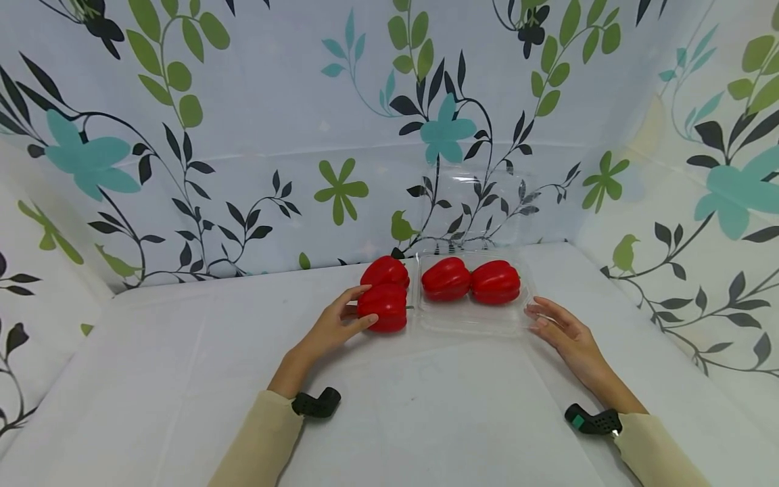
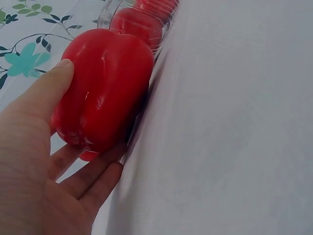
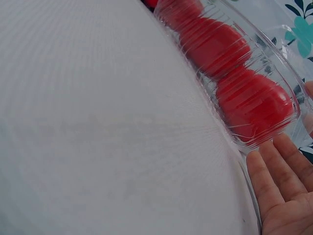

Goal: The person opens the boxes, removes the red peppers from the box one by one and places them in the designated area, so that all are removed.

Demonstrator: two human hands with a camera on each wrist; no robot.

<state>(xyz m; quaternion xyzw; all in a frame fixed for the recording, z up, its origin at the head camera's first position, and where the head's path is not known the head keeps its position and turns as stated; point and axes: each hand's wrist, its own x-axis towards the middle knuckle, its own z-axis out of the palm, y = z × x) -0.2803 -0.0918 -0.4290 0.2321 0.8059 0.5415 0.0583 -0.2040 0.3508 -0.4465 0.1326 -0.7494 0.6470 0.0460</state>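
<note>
My left hand (image 1: pixel 325 331) holds a glossy red bell pepper (image 1: pixel 383 312), thumb on one side and fingers on the other, just left of a clear plastic container (image 1: pixel 468 323). Directly behind that pepper lies another red bell pepper (image 1: pixel 385 270). Two more red bell peppers, a left one (image 1: pixel 446 279) and a right one (image 1: pixel 496 282), lie side by side inside the container. At the container's right end is my right hand (image 1: pixel 566 337); its fingers (image 3: pixel 274 178) are extended and touch the ribbed wall. The left wrist view shows the held pepper (image 2: pixel 105 88) close up.
The container's clear lid (image 1: pixel 487 203) stands raised at the back, against the patterned cloth wall. White cloth covers the table (image 1: pixel 426 419). Leaf-printed cloth (image 1: pixel 262 135) closes off the back and both sides.
</note>
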